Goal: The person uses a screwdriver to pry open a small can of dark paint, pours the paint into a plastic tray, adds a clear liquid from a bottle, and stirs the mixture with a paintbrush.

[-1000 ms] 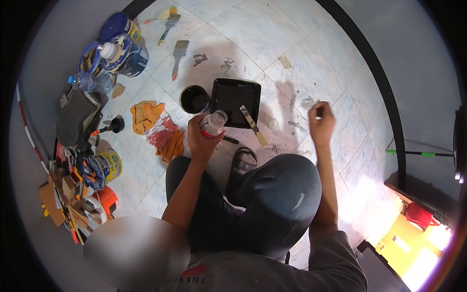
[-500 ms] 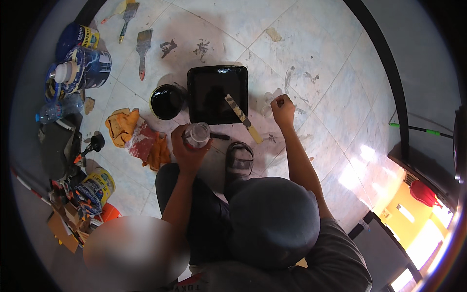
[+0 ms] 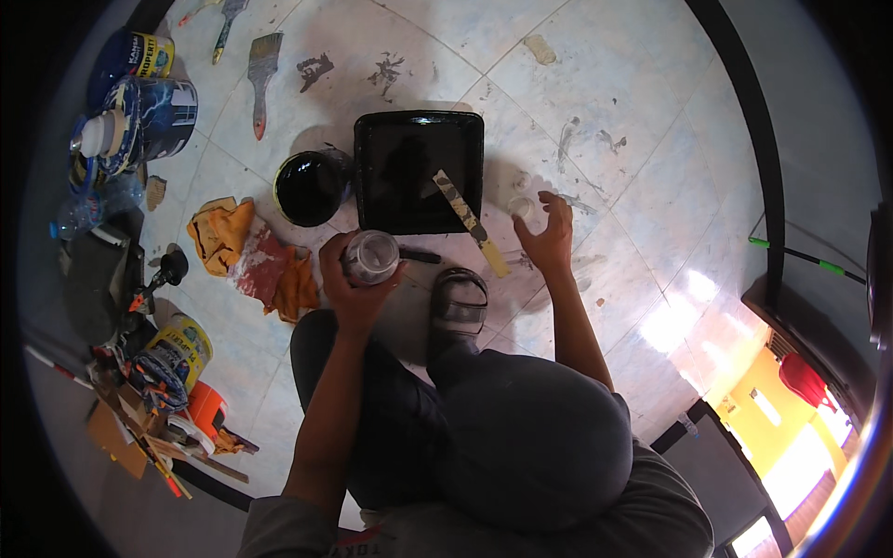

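My left hand point(image 3: 346, 296) is wrapped round a clear, open-topped jar point(image 3: 374, 255), held near the front of a black tray point(image 3: 360, 191). My right hand point(image 3: 549, 242) hovers right of the tray, thumb and fingers spread with nothing between them. Just beyond its thumb a small clear round cup or lid point(image 3: 520, 206) sits on the floor. Dark, glossy liquid seems to fill the tray. Across the tray's front right edge leans a paint-smeared flat stick point(image 3: 473, 228). A round can of black liquid point(image 3: 311, 190) stands at the tray's left, and a dark handle point(image 3: 421, 256) pokes out beside the jar.
Orange and red rags point(image 3: 256, 265) lie to the left. Farther off is a flat paintbrush point(image 3: 264, 74). Paint buckets point(image 3: 167, 116), a plastic bottle point(image 3: 116, 195) and clutter line the left wall. My sandalled foot point(image 3: 459, 302) rests before the tray.
My right hand's fingers have gone from closed to spread, and the hand has drawn slightly nearer to me. The left hand keeps the jar. The whole view has shifted a little.
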Action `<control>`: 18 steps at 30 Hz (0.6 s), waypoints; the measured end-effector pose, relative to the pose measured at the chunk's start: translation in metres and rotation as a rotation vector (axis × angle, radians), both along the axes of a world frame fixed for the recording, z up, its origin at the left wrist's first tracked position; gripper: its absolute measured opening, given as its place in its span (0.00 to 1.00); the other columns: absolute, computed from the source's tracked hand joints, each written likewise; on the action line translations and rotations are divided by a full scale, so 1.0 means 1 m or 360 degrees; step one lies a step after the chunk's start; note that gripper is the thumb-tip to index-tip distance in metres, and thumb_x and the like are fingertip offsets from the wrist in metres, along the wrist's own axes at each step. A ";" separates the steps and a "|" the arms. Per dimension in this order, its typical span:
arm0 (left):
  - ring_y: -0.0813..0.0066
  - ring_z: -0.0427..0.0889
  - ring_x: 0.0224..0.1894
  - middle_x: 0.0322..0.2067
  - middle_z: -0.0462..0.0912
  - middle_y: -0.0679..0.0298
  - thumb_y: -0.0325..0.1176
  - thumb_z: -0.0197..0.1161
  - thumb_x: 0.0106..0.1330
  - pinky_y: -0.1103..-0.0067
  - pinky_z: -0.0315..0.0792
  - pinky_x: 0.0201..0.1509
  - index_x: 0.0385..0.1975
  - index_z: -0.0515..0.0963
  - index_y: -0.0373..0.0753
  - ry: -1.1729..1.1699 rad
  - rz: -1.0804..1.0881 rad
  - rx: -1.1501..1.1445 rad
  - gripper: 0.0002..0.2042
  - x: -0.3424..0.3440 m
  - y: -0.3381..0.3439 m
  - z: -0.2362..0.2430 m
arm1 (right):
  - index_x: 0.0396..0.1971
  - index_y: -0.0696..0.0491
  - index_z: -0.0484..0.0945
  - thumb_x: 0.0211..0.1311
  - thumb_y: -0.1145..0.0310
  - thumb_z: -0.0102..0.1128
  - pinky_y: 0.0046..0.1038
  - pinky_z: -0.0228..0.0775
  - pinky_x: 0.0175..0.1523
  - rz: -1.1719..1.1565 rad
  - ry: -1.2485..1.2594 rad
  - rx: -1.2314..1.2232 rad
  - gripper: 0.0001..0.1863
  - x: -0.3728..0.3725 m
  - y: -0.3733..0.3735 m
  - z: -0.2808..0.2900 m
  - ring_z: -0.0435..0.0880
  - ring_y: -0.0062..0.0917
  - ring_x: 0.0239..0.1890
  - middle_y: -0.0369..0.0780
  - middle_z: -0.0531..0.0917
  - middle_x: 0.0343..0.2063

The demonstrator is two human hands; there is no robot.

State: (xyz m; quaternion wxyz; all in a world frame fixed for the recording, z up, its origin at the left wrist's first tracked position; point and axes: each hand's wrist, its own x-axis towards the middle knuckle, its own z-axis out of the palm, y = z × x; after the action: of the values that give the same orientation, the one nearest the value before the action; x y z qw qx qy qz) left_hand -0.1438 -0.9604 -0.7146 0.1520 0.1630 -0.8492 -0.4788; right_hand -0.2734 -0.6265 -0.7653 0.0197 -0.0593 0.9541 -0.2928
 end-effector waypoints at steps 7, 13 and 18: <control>0.58 0.83 0.56 0.55 0.81 0.56 0.33 0.93 0.45 0.65 0.78 0.62 0.62 0.75 0.38 0.0017 -0.0069 -0.0068 0.42 -0.010 0.006 -0.001 | 0.56 0.57 0.79 0.50 0.73 0.82 0.46 0.76 0.62 0.0056 0.0070 -0.0089 0.31 0.017 0.008 -0.014 0.82 0.50 0.56 0.50 0.84 0.52; 0.55 0.83 0.56 0.54 0.81 0.56 0.35 0.93 0.44 0.64 0.79 0.59 0.61 0.76 0.37 -0.0011 -0.0048 -0.0276 0.43 -0.014 0.007 0.021 | 0.54 0.56 0.80 0.47 0.77 0.82 0.43 0.79 0.59 0.0144 0.0038 -0.0596 0.30 -0.036 -0.054 0.060 0.85 0.48 0.54 0.48 0.86 0.51; 0.55 0.83 0.58 0.55 0.82 0.55 0.38 0.94 0.42 0.63 0.78 0.63 0.63 0.75 0.37 0.0013 -0.0118 -0.0410 0.45 -0.036 0.010 0.040 | 0.54 0.55 0.81 0.46 0.78 0.82 0.43 0.77 0.61 0.0658 0.0144 -0.0786 0.31 -0.070 -0.102 0.073 0.84 0.47 0.56 0.47 0.86 0.50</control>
State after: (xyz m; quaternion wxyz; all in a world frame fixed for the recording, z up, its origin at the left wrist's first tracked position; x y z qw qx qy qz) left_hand -0.1795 -0.9500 -0.6748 0.1572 0.1088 -0.9084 -0.3718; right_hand -0.3431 -0.7289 -0.6921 0.0214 -0.2678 0.8219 -0.5023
